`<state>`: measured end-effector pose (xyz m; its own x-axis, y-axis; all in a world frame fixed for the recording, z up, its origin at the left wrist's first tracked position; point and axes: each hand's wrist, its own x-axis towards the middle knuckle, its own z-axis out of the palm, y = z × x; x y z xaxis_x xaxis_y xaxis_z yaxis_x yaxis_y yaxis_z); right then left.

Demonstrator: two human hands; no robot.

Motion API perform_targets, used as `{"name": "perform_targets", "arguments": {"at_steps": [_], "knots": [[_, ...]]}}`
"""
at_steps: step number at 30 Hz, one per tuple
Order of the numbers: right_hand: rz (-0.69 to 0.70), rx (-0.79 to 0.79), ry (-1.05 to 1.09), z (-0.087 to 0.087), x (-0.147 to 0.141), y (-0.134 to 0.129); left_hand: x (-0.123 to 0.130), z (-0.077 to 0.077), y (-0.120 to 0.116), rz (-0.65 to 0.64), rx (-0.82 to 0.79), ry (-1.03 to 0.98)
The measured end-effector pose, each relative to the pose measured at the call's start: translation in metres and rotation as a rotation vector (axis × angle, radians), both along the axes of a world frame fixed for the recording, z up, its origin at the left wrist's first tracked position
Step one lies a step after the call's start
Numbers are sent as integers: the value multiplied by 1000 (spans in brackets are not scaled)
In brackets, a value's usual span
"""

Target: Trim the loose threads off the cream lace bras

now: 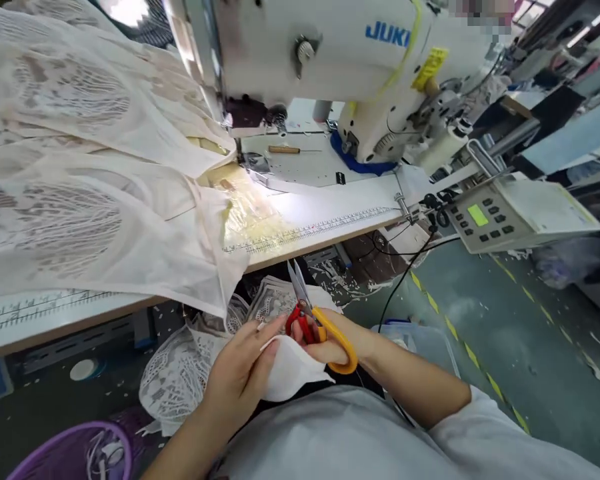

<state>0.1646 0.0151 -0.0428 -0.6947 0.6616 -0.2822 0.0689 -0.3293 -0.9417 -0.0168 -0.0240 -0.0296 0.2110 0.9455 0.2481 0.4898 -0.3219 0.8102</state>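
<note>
My right hand (pixel 333 333) is closed on scissors (pixel 337 337) with yellow and red handles; their blades point up and away, slightly apart. White fabric (pixel 290 370) hangs between my hands, pinched at its upper edge by the thumb and fingers of my left hand (pixel 245 363). White lace pieces (pixel 180 373) lie over my lap, below the table edge. On the table, sheer white lace garments (pixel 90 227) are spread to the left and droop over the front edge.
A white sewing machine (pixel 290 53) stands on the table (pixel 340 203). A wooden-handled awl (pixel 284 149) lies beneath its arm. The control box (pixel 500 213) is at the right, a purple basket (pixel 75 433) at the lower left, and a clear bin (pixel 430 340) behind my right forearm.
</note>
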Motion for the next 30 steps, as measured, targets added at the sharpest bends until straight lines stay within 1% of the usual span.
{"name": "perform_targets", "arguments": {"at_steps": [1, 3, 5, 7, 9, 11, 13, 14, 15, 17, 19, 20, 21, 23, 25, 26, 28, 30], "knots": [[-54, 53, -42, 2, 5, -1, 4, -3, -1, 45, -36, -22], [-127, 161, -110, 8, 13, -2, 12, -5, -4, 179, -143, -107], [-129, 240, -130, 15, 20, -1, 20, -6, -7, 305, -248, -240], [-105, 284, -132, 20, 25, 2, 25, -5, -8, 381, -310, -339], [-83, 255, -140, 22, 29, 5, 26, -4, -7, 416, -308, -318], [-46, 132, -143, 21, 30, 8, 23, -4, -5, 367, -218, -201], [19, 18, -177, 18, 29, 12, 19, -2, -3, 258, -85, -70], [59, 2, -232, 15, 28, 14, 18, -1, -2, 203, -25, -14], [94, 24, -319, 12, 25, 16, 18, 1, -1, 159, 20, 31], [120, 129, -519, 5, 21, 20, 20, 5, -1, 74, 72, 77], [91, 215, -642, -1, 18, 22, 24, 7, -1, -6, 78, 72], [66, 234, -653, -3, 18, 23, 26, 8, -2, -17, 55, 59], [48, 242, -647, -4, 19, 23, 27, 9, -2, 4, 15, 39], [22, 220, -578, -4, 24, 21, 30, 10, -3, 129, -105, -14], [-20, 135, -394, -4, 30, 16, 31, 11, -3, 281, -242, -98], [-46, 77, -272, -4, 33, 13, 31, 11, -3, 334, -301, -153], [-100, -19, -71, -5, 37, 6, 30, 11, -2, 382, -391, -262], [-158, -37, -26, -6, 38, 0, 29, 10, 0, 408, -438, -365]]}}
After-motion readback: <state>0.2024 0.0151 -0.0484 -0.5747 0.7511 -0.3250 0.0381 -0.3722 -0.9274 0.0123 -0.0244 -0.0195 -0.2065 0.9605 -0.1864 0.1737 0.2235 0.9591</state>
